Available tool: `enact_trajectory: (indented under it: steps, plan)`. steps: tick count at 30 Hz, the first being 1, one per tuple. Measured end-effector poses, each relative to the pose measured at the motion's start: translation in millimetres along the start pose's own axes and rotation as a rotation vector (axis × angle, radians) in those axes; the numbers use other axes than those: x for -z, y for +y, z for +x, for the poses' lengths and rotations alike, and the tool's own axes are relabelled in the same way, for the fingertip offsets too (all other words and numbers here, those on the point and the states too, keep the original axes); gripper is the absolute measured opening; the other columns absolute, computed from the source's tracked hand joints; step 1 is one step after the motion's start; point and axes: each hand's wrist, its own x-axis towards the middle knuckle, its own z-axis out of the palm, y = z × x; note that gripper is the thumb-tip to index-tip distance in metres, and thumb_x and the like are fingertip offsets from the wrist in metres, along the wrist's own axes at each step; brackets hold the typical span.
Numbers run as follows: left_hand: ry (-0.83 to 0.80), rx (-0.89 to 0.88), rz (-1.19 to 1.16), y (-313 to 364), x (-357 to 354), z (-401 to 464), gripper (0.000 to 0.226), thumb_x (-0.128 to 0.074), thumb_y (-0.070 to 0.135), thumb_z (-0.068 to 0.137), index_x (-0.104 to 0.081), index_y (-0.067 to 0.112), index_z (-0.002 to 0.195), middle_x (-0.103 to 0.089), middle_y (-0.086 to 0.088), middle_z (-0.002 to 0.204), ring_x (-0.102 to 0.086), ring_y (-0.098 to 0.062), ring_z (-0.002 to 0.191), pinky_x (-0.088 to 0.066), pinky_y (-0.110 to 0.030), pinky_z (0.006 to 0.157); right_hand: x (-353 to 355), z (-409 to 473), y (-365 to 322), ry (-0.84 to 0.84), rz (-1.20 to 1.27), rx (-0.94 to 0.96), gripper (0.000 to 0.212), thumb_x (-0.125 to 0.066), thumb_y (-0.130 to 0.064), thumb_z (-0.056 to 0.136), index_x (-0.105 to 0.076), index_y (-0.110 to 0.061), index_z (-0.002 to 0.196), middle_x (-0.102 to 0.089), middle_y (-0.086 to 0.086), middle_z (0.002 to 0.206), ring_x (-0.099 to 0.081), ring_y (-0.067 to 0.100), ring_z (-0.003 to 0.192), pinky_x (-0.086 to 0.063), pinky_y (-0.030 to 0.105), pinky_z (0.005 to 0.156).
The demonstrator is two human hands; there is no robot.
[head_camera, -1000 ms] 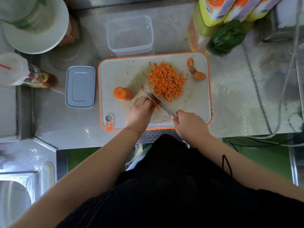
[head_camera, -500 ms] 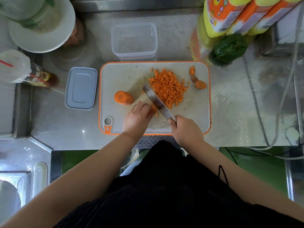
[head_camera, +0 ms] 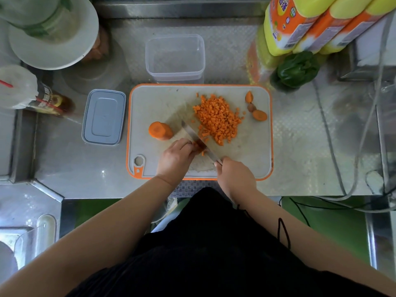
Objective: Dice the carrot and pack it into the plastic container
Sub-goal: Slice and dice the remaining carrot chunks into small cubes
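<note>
Container (head_camera: 175, 58) behind board (head_camera: 154, 103); lid (head_camera: 104, 117) left

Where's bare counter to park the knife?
Bare steel right of the orange-rimmed cutting board, up to the grey cables. Another patch lies in front of the grey container lid, left of the board. The back is crowded: clear plastic container, yellow bottles, green pepper.

Up at eleven o'clock, a white plate (head_camera: 53, 52) under a green-banded jar (head_camera: 42, 16). At nine, a capped sauce bottle (head_camera: 42, 97) lying on the steel counter (head_camera: 310, 146). At one o'clock, yellow-and-orange bottles (head_camera: 317, 22) standing over a leafy green vegetable (head_camera: 296, 69). Trailing down the three o'clock side, grey cables (head_camera: 334, 151).
</note>
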Motion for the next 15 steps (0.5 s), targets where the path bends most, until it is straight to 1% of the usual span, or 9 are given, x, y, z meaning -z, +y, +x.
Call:
enact_trajectory:
  steps: [3, 5, 7, 9, 11, 13, 15]
  plan:
    - [0.01, -0.001, 0.0, 2.1, 3.6, -1.1, 0.02, -0.061, 0.022, 0.091, -0.074, 0.008, 0.084, -0.066, -0.005, 0.086, -0.063, -0.022, 0.078, -0.052, -0.03, 0.068, 5.8, 5.0, 2.2, 0.006, 0.162, -0.034, 0.033, -0.039, -0.037, 0.1, -0.043, -0.016, 0.075, -0.053, 0.005, 0.075, -0.059, 0.032, 0.081, -0.041, 0.035, 0.065]
    - [0.023, -0.005, 0.01, 2.9, 5.5, -2.9, 0.019, -0.063, 0.022, 0.092, -0.074, 0.008, 0.085, -0.067, -0.005, 0.088, -0.064, -0.021, 0.079, -0.053, -0.03, 0.067, 9.6, 1.9, 3.2, 0.034, 0.152, -0.01, 0.036, -0.04, -0.037, 0.1, -0.035, -0.021, 0.068, -0.047, -0.001, 0.066, -0.055, 0.03, 0.075, -0.038, 0.033, 0.062]
    - [0.029, -0.019, 0.015, 1.5, 7.4, -2.6, 0.017, -0.063, 0.02, 0.091, -0.073, 0.007, 0.086, -0.067, -0.005, 0.088, -0.063, -0.021, 0.079, -0.052, -0.029, 0.068, 11.4, -4.3, 3.6, 0.048, 0.098, 0.031, 0.032, -0.038, -0.036, 0.101, -0.04, -0.019, 0.074, -0.043, -0.004, 0.063, -0.052, 0.028, 0.071, -0.034, 0.032, 0.059]
    - [0.016, -0.028, 0.027, 0.6, 7.4, -1.3, 0.016, -0.062, 0.018, 0.09, -0.072, 0.007, 0.085, -0.066, -0.006, 0.088, -0.062, -0.022, 0.08, -0.053, -0.031, 0.067, 11.7, -9.9, 3.5, 0.051, 0.026, 0.071, 0.029, -0.035, -0.036, 0.102, -0.049, -0.014, 0.089, -0.052, 0.001, 0.069, -0.057, 0.03, 0.074, -0.034, 0.033, 0.058]
    - [-0.001, -0.02, 0.032, 0.2, 5.7, 0.2, 0.017, -0.06, 0.019, 0.089, -0.071, 0.007, 0.083, -0.066, -0.006, 0.087, -0.062, -0.024, 0.079, -0.054, -0.034, 0.065, 11.4, -13.2, 2.7, 0.053, -0.029, 0.089, 0.032, -0.032, -0.036, 0.102, -0.053, -0.012, 0.102, -0.063, 0.008, 0.081, -0.06, 0.032, 0.079, -0.036, 0.033, 0.059]
    - [-0.011, -0.017, 0.03, -0.1, 4.4, 1.5, 0.02, -0.058, 0.019, 0.089, -0.072, 0.007, 0.083, -0.067, -0.006, 0.087, -0.063, -0.025, 0.078, -0.055, -0.035, 0.064, 8.8, -15.1, 2.2, 0.054, -0.075, 0.093, 0.033, -0.031, -0.035, 0.103, -0.053, -0.011, 0.108, -0.066, 0.011, 0.088, -0.061, 0.033, 0.082, -0.038, 0.033, 0.06]
    - [-0.017, -0.011, 0.014, -1.3, 3.9, 2.3, 0.021, -0.057, 0.02, 0.09, -0.073, 0.008, 0.084, -0.068, -0.005, 0.089, -0.064, -0.025, 0.079, -0.055, -0.035, 0.064, 4.9, -15.2, 1.7, 0.043, -0.112, 0.079, 0.033, -0.03, -0.035, 0.103, -0.052, -0.011, 0.109, -0.066, 0.01, 0.088, -0.062, 0.032, 0.081, -0.041, 0.034, 0.061]
